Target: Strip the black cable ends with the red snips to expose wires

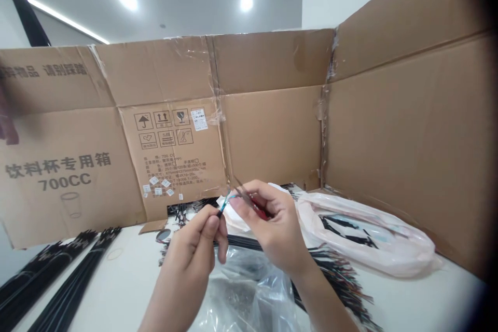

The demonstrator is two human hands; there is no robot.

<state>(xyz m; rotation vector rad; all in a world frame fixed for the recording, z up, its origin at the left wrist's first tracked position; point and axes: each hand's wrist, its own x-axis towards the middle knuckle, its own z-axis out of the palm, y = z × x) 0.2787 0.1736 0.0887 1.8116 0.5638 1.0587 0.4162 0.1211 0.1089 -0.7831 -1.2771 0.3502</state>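
Over the table, left hand pinched a cable tight; right hand gripped what looked like snips.

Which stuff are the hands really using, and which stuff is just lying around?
In use:
left hand pinching a thin black cable with coloured wire ends;
right hand holding a red-handled tool at the cable's tip.

Lying about:
pink bag with cables inside;
clear bag;
black cable bundles;
cardboard walls;
white table.
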